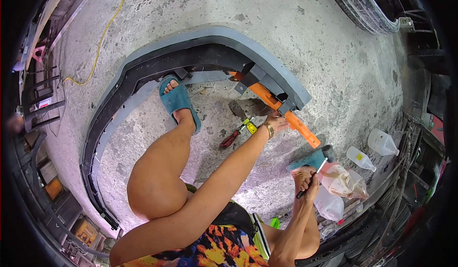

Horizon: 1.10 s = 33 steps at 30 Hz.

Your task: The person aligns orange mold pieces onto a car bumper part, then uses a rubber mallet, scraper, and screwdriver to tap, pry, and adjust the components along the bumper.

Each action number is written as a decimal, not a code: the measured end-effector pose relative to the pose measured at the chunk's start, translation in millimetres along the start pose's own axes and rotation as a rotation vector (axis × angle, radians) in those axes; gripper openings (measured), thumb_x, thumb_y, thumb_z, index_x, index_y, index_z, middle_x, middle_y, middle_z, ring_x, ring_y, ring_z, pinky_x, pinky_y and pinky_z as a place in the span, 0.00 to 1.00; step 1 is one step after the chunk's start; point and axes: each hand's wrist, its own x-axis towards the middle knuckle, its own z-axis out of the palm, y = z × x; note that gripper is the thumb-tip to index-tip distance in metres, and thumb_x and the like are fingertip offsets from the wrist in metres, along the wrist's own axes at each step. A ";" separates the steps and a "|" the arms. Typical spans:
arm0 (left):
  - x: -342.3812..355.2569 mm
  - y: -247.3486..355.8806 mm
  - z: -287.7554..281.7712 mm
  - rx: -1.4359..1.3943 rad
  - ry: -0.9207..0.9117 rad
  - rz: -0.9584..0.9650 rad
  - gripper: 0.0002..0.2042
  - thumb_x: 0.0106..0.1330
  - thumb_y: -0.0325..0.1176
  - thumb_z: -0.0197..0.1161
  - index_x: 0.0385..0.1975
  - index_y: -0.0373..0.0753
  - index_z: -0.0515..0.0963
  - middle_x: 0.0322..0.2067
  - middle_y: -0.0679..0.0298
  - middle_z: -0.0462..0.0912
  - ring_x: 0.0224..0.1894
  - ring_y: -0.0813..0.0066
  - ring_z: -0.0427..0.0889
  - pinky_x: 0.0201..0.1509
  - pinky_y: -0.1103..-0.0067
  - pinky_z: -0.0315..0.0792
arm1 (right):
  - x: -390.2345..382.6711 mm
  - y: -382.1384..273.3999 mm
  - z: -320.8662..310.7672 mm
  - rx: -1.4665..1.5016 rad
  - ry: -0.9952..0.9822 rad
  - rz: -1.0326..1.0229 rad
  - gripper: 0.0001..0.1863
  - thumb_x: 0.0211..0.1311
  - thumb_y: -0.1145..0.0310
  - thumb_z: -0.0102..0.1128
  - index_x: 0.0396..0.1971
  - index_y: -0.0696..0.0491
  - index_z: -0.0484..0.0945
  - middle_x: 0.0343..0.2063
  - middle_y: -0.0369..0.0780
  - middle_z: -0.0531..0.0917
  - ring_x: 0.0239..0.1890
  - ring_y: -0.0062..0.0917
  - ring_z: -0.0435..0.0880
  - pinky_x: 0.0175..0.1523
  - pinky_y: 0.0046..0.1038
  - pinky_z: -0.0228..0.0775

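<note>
A large curved car bumper point(157, 59), grey outside and black inside, lies on the floor in front of me. An orange bar point(299, 126) runs along the inside of its right end, under a dark grey bracket point(286, 107). My left hand point(275, 122) is closed on the orange bar just below that bracket; some of its fingers are hidden. In my right hand point(311, 186), near my right foot, is a screwdriver point(322, 166) with a black handle. Its bare metal shaft points up and away, apart from the bumper.
A red-handled tool point(230, 139) and a yellow-green tool point(249, 126) lie between my feet. Plastic bottles point(361, 159) and a clear jug point(329, 204) are at right. A tire point(365, 7) stands far right; a yellow cord point(106, 31) crosses the floor at left.
</note>
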 end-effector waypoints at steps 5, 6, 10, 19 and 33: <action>0.8 1.5 -3.3 0.003 0.014 0.004 0.09 0.61 0.22 0.54 0.40 0.40 0.68 0.40 0.56 0.73 0.42 0.59 0.78 0.46 0.67 0.78 | 1.9 -2.5 20.2 -0.095 -0.072 0.040 0.12 0.67 0.57 0.46 0.38 0.51 0.69 0.14 0.29 0.60 0.09 0.10 0.55 0.11 0.13 0.47; 0.2 2.7 -4.4 -0.007 0.006 0.002 0.09 0.61 0.22 0.54 0.40 0.40 0.67 0.40 0.55 0.74 0.41 0.58 0.79 0.46 0.67 0.79 | 4.6 -1.3 9.6 -0.096 -0.069 0.040 0.12 0.67 0.57 0.46 0.38 0.51 0.69 0.14 0.29 0.60 0.09 0.10 0.55 0.11 0.13 0.47; -0.5 -1.2 5.6 0.034 0.018 0.011 0.09 0.62 0.23 0.55 0.42 0.35 0.69 0.40 0.54 0.75 0.41 0.60 0.80 0.46 0.70 0.80 | 8.3 6.4 1.2 0.295 0.042 -0.015 0.13 0.67 0.56 0.47 0.37 0.51 0.69 0.13 0.28 0.59 0.08 0.11 0.53 0.11 0.14 0.46; -0.7 3.1 2.0 0.030 0.009 0.019 0.09 0.62 0.23 0.55 0.42 0.35 0.69 0.41 0.54 0.76 0.42 0.60 0.80 0.45 0.70 0.80 | 9.9 3.8 16.0 0.142 -0.056 -0.031 0.13 0.68 0.57 0.45 0.34 0.52 0.68 0.13 0.29 0.58 0.08 0.11 0.53 0.10 0.12 0.46; -8.8 12.0 4.2 0.036 0.023 0.012 0.09 0.63 0.23 0.53 0.42 0.37 0.68 0.40 0.55 0.75 0.42 0.59 0.79 0.47 0.71 0.80 | 11.7 3.9 17.6 0.250 0.090 -0.078 0.12 0.67 0.56 0.46 0.35 0.50 0.67 0.14 0.30 0.61 0.09 0.11 0.55 0.10 0.13 0.45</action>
